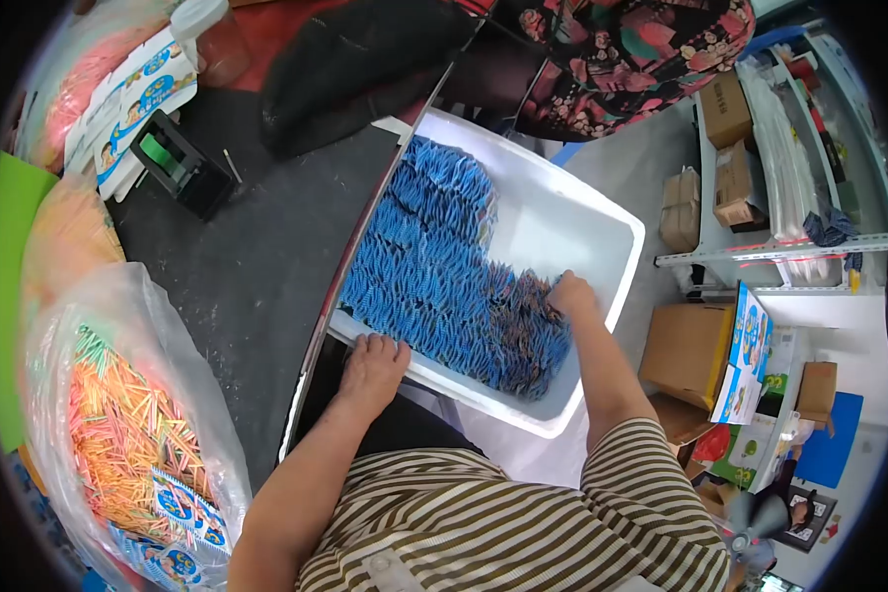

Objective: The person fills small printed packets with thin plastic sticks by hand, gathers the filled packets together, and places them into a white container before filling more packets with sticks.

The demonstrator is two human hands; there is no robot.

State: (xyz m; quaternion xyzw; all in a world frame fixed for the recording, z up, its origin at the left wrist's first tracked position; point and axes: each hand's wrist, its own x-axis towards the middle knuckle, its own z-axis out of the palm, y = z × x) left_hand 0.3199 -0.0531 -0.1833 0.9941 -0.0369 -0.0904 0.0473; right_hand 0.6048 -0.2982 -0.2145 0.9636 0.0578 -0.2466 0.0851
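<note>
A white plastic tub (pixel 620 222) holds many small blue sachets (pixel 419 247), stood on edge in tight rows. Some sachets near the right end look darker and brownish. My right hand (pixel 570 296) reaches into the tub at the end of these rows. Its fingers are curled and pressed together against the sachets, and whatever they hold is hidden. My left hand (pixel 373 367) lies on the near rim of the tub beside the dark table edge, fingers stretched out and holding nothing.
On the dark table (pixel 257 286) stand a black tape dispenser (pixel 181 163) and a clear jar (pixel 210 44). A plastic bag (pixel 133 414) of coloured sticks sits at left. Another person's floral clothing (pixel 631 59) is across the tub. Shelves (pixel 789 247) with cardboard boxes (pixel 681 345) stand at right.
</note>
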